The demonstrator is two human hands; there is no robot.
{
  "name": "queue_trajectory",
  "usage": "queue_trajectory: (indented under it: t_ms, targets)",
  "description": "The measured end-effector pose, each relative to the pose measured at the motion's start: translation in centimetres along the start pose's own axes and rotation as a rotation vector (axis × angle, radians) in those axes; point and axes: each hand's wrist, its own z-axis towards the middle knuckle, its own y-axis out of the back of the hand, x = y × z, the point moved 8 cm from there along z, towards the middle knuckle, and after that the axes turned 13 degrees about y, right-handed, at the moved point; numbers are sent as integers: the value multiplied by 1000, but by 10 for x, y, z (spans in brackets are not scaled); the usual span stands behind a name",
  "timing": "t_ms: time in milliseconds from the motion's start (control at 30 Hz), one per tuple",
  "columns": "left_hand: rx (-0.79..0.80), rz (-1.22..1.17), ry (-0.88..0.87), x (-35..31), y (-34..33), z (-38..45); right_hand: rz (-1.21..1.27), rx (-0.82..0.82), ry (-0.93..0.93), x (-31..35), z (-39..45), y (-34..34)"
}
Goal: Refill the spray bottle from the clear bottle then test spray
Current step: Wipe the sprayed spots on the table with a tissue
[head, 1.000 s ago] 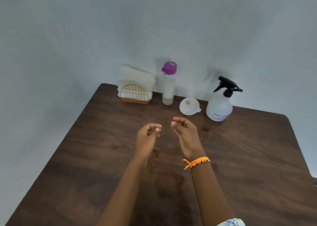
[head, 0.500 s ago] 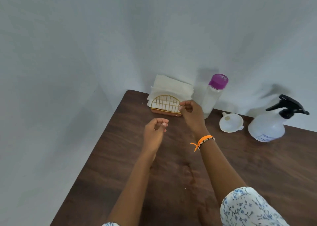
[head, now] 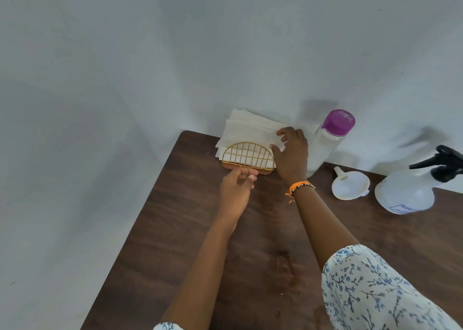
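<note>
The clear bottle (head: 325,144) with a purple cap stands against the wall at the back of the table. The white spray bottle (head: 406,191) with its black trigger head sits at the far right, partly cut off by the frame edge. A white funnel (head: 349,185) lies between the two bottles. My right hand (head: 290,154) pinches the right edge of the white napkins (head: 248,134) in a gold wire holder (head: 248,156). My left hand (head: 238,186) hovers loosely curled just in front of the holder's base, holding nothing.
The brown wooden table (head: 250,242) ends at a left edge and back left corner near the napkin holder. A pale wall runs directly behind the objects. An orange bracelet is on my right wrist.
The view has swung left. My right hand reached forward from mid-table to the napkins and closed on their edge. My left hand moved up to the holder's base.
</note>
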Motion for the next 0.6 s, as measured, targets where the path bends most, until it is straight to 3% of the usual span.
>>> queue_trajectory:
  t_ms: [600]
  targets:
    - [10,-25,-10,-10,-4,6,-56,116,-19,-1,11,-6]
